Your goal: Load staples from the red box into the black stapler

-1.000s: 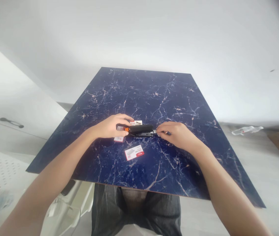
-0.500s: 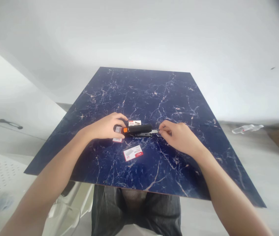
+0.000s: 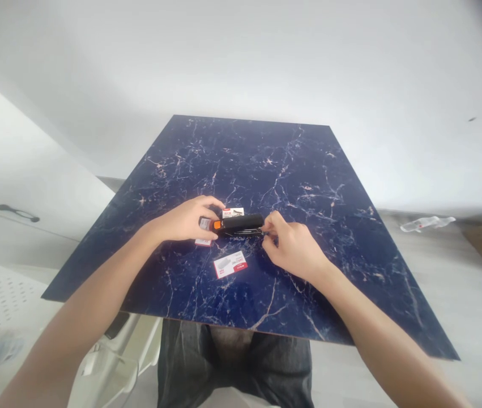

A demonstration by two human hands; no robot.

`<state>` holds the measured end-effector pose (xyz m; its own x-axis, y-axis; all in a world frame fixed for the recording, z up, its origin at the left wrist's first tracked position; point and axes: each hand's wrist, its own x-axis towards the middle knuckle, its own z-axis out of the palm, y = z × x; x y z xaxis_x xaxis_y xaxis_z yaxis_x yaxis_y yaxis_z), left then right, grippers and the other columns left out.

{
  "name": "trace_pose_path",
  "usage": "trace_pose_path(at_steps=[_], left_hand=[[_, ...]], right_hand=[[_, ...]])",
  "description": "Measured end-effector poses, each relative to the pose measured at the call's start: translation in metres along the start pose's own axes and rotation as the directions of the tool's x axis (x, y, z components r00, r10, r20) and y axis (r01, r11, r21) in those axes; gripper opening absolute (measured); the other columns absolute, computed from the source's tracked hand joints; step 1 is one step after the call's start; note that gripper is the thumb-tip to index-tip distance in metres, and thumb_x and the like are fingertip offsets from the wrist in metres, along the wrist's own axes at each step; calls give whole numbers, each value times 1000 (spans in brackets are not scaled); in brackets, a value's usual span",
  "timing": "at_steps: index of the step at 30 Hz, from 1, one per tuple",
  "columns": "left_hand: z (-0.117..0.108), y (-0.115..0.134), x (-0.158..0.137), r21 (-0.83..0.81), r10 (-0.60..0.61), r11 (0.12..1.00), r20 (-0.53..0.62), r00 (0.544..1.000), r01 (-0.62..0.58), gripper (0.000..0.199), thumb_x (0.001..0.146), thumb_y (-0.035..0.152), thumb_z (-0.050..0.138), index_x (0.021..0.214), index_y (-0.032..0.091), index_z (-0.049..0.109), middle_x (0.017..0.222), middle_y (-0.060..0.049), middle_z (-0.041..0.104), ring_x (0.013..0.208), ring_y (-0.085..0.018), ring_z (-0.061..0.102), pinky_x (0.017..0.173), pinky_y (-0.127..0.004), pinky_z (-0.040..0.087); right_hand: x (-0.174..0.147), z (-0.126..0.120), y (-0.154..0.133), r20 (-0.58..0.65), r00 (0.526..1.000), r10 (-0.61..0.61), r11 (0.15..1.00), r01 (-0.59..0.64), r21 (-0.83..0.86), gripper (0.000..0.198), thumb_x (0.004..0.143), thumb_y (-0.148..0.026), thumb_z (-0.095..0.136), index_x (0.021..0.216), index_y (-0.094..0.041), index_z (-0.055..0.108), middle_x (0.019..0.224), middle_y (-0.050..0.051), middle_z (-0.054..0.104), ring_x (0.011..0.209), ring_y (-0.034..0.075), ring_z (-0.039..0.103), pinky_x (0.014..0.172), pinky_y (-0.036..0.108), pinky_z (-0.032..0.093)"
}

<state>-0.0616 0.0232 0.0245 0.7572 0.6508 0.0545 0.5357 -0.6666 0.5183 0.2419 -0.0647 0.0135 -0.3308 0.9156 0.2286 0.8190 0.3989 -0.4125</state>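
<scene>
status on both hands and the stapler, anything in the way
Left hand at orange end of stapler, right hand at other end. Stapler lies crosswise between hands. Three small boxes close by, none on top of it.

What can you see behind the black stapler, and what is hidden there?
Behind the stapler, part of a white-and-red box shows on the blue table. The stapler covers the box's near edge.

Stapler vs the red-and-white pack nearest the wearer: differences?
The stapler is black and orange; the pack is white and red. The stapler looks longer than the pack. The stapler sits between left hand and right hand; the pack lies apart from both. Both look oblong.
</scene>
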Motion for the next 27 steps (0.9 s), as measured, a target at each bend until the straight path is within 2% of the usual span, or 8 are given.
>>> trace_pose_path(at_steps=[6, 14, 17, 21, 22, 24, 25, 27], left_hand=[[4, -1, 0, -37, -14, 999, -2, 1000, 14, 26, 83, 43, 83, 102, 25, 83, 161, -6, 46, 137, -32, 55, 119, -48, 45], [7, 14, 1, -1, -18, 1000, -16, 1000, 18, 26, 79, 48, 85, 91, 25, 84, 167, -4, 39, 146, -39, 45, 121, -55, 42], [19, 23, 4, 50, 27, 998, -51, 998, -24, 26, 81, 48, 86, 91, 24, 83, 167, -4, 41, 147, -39, 43, 121, -58, 40], [34, 36, 8, 109, 164, 982, -68, 984, -157, 30, 90, 45, 79, 115, 28, 81, 169, -7, 38, 153, -38, 35, 124, -62, 32], [34, 38, 7, 122, 182, 978, -84, 980, -171, 29, 92, 43, 76, 118, 28, 80, 168, -8, 39, 154, -39, 33, 125, -62, 30], [28, 44, 5, 127, 189, 976, -108, 976, -175, 24, 94, 40, 73, 112, 27, 81, 156, -10, 54, 148, -38, 41, 122, -59, 34], [25, 47, 4, 109, 181, 979, -90, 979, -171, 21, 94, 40, 73, 107, 26, 81, 143, -10, 65, 139, -35, 51, 118, -55, 40], [18, 53, 1, 46, 159, 986, 21, 987, -160, 23, 90, 43, 76, 105, 26, 79, 116, -6, 76, 112, -29, 67, 103, -45, 51]], right_hand=[[1, 5, -4, -12, 1000, 23, 998, -22, 63, 27, 83, -17, 55, 107, -26, 47, 84, 1, 77, 70, 25, 75, 64, 33, 47], [8, 7, -3, 14, 1000, 25, 991, -26, 134, 27, 80, -18, 60, 102, -26, 47, 79, -1, 74, 68, 23, 72, 66, 32, 47], [10, 9, -5, 8, 994, 107, 967, -106, 233, 25, 87, -29, 64, 105, -27, 46, 75, -2, 73, 66, 23, 72, 67, 33, 50], [11, 12, -6, -56, 969, 241, 927, -213, 310, 36, 96, -50, 62, 118, -25, 48, 76, 1, 74, 68, 26, 73, 67, 37, 53], [11, 13, -6, -77, 966, 247, 926, -212, 313, 41, 95, -51, 64, 122, -24, 48, 85, 4, 77, 71, 26, 74, 69, 38, 55], [12, 15, -5, -98, 966, 240, 924, -196, 329, 50, 92, -49, 68, 130, -23, 47, 113, 11, 77, 75, 25, 75, 73, 41, 58], [12, 16, -4, -100, 967, 234, 920, -187, 345, 53, 91, -47, 70, 132, -24, 47, 124, 13, 75, 76, 24, 75, 74, 41, 59], [12, 17, -5, -88, 970, 227, 907, -178, 382, 55, 90, -43, 71, 136, -24, 47, 129, 13, 72, 74, 22, 74, 73, 41, 60]])
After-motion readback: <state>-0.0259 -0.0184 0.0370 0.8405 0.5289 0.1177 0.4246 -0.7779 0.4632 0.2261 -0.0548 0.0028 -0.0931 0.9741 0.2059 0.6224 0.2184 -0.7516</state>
